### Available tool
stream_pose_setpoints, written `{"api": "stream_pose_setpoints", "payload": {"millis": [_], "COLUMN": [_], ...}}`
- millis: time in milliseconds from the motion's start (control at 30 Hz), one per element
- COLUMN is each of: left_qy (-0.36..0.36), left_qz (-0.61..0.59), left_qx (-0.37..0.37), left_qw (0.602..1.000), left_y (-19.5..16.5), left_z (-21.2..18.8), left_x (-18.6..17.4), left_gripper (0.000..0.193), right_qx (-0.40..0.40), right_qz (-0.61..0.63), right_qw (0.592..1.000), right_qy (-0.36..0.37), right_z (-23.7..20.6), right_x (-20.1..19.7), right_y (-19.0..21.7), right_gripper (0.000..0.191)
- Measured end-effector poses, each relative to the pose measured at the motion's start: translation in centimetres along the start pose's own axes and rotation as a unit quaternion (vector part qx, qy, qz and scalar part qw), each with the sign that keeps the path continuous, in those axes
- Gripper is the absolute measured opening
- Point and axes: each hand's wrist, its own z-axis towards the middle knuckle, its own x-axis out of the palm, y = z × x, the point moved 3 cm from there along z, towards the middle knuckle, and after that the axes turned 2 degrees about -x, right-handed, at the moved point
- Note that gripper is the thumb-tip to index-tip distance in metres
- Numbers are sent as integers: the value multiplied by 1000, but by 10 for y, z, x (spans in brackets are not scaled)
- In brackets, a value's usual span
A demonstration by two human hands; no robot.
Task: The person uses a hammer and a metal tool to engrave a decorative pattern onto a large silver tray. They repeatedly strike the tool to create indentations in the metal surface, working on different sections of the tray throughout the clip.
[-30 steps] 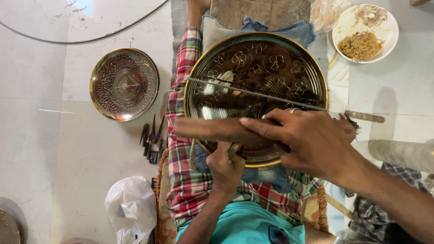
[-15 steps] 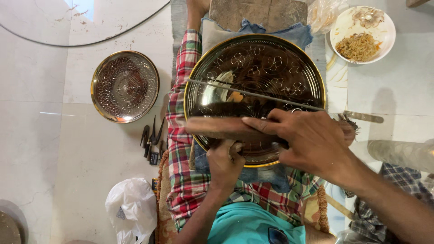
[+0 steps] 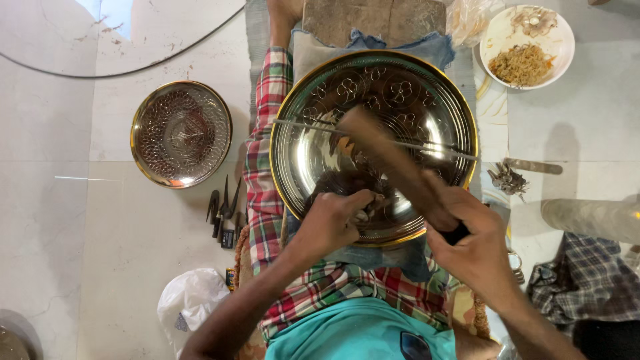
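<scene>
Closest to the camera, the person sits on the floor in a teal shirt (image 3: 363, 330) and a checked cloth (image 3: 267, 193) over the legs. The right hand (image 3: 477, 250) is clenched around the dark handle of a wooden mallet (image 3: 390, 163), whose blurred shaft slants up and left over the large brass plate (image 3: 433, 100). The left hand (image 3: 330, 223) is curled around a small chisel (image 3: 370, 208), its tip pressed to the plate's lower inner surface. The plate rests on the person's lap, tilted slightly, its engraved flower pattern showing along the upper rim; a thin metal rod (image 3: 427, 147) lies across it from left to right.

Left of the lap, a bunch of dark hand tools (image 3: 223, 213) lies on the pale floor (image 3: 100, 233), with a white plastic bag (image 3: 190, 303) below them. Farther left sits a smaller patterned brass bowl (image 3: 181, 133). Toward the top right corner stands a white dish (image 3: 497, 33) holding food.
</scene>
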Motion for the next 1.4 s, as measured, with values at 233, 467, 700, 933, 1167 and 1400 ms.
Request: {"api": "stream_pose_setpoints", "payload": {"millis": [233, 467, 700, 933, 1167, 1400], "left_qy": [50, 139, 191, 138, 114, 116], "left_qz": [-57, 5, 32, -21, -16, 22], "left_qx": [214, 299, 333, 274, 231, 238], "left_qw": [974, 944, 923, 951, 966, 964], "left_y": [-5, -3, -3, 12, 16, 10], "left_z": [23, 43, 49, 47, 39, 38], "left_x": [-13, -4, -3, -9, -12, -13], "left_gripper": [55, 57, 59, 53, 54, 50], "right_qx": [29, 38, 96, 128, 137, 113], "right_qz": [222, 83, 36, 44, 162, 130], "right_qw": [970, 979, 960, 967, 958, 951], "right_qy": [-99, -183, -259, -215, -195, -257], "right_z": [-59, -113, -137, -145, -135, -125], "right_x": [27, 56, 84, 92, 85, 62], "right_y": [-49, -72, -77, -97, -94, -78], "right_gripper": [72, 67, 70, 78, 78, 77]}}
